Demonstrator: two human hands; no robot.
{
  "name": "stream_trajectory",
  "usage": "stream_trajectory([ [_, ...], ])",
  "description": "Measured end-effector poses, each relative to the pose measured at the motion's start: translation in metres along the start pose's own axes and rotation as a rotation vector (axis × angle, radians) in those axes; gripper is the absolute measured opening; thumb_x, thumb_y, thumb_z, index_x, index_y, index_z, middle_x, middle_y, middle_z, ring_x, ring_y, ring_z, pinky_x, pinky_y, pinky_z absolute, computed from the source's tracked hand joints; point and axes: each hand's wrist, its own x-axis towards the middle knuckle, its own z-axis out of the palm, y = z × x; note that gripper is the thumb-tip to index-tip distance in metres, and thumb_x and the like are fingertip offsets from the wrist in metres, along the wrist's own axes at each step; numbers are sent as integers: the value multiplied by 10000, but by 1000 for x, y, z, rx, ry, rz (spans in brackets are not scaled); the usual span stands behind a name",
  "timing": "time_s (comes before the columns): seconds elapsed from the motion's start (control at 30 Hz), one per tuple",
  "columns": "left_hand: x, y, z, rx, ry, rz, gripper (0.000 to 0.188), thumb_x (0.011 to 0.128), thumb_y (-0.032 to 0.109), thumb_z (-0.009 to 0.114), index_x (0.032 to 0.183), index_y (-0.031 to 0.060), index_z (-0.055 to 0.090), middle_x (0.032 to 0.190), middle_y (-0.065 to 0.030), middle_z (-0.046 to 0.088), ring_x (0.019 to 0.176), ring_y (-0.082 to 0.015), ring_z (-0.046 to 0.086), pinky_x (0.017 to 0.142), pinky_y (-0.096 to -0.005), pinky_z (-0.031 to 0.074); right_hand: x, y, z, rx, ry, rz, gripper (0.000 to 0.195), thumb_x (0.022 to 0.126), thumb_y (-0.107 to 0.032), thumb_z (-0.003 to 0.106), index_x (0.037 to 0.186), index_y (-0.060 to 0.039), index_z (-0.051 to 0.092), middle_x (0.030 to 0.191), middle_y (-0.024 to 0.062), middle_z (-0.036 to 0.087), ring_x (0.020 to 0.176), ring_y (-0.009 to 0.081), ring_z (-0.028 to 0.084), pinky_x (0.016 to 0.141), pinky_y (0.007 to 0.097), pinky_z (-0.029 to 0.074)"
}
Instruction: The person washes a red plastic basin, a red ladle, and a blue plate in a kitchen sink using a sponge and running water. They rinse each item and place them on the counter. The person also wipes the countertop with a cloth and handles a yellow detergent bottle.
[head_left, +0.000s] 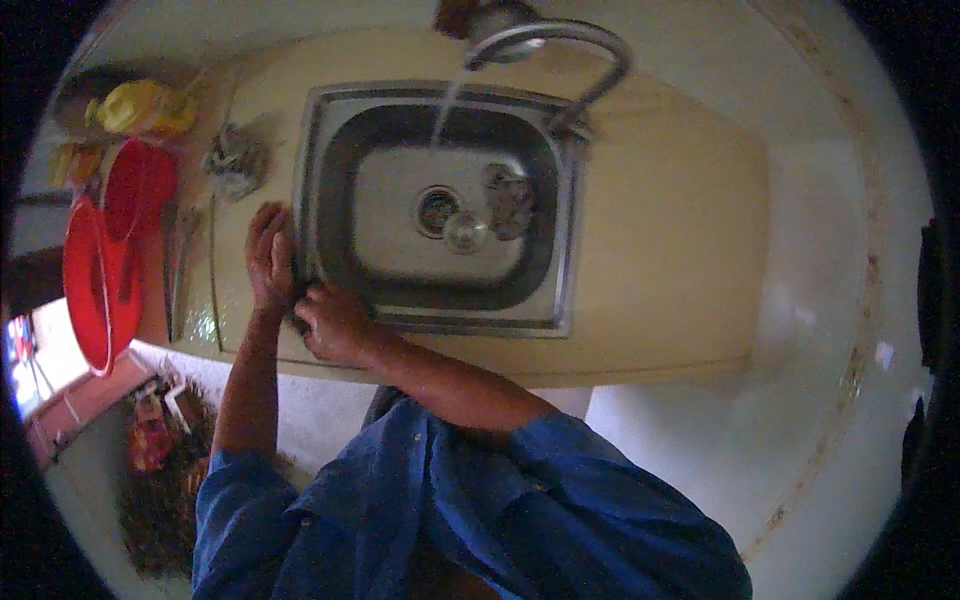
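Observation:
My left hand (270, 259) is at the left rim of a stainless steel sink (566, 262), fingers pointing away from me. Close to that wrist, at the sink's near left corner, my right hand (334, 322) has its fingers curled beside a small dark thing (301, 291). Blur hides what this thing is and whether it is held. Water runs from a curved metal faucet (581, 30) into the basin. A clear round glass or bowl (465, 232) sits by the drain (438, 210), and a blurred brownish thing (511, 202) lies to its right.
A crumpled grey-white bundle (236, 161) lies on the yellowish counter (667, 240). Farther left are red plastic basins (127, 300), a yellow plastic bag (142, 106) and long thin utensils (180, 255). A dark heap with a red packet (150, 435) is on the floor.

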Motion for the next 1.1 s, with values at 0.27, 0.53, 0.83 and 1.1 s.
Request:
stream_trajectory([
  [0.27,8,26,7,466,-21,213,483,898,218,691,1298,-11,549,1396,-228,533,1331,-416,474,1124,-502,363,-167,53,-150,-461,262,-164,330,688,-222,739,990,-98,690,1062,121,616,997,352,570,819,503,487],
  [0.53,-6,-13,15,268,-47,67,540,929,234,659,1390,0,502,1460,-224,483,1362,-416,448,1146,-499,350,-226,103,-273,-733,361,19,417,767,-104,694,1179,-78,640,1226,140,619,1121,362,571,953,533,442],
  [0.83,-148,16,-53,794,-130,58,867,952,404,631,1574,-26,207,1627,-276,223,1518,-454,179,1217,-589,140,-336,122,-344,-847,858,404,401,879,-102,680,1269,-40,610,1303,194,581,1204,389,544,1013,459,462],
  [1.1,-97,95,34,591,-378,184,708,927,424,643,1437,-31,460,1576,-258,344,1487,-455,252,1222,-585,141,-243,101,-235,-657,638,180,403,826,-96,693,1225,-67,646,1310,164,608,1245,380,538,1052,525,413],
])
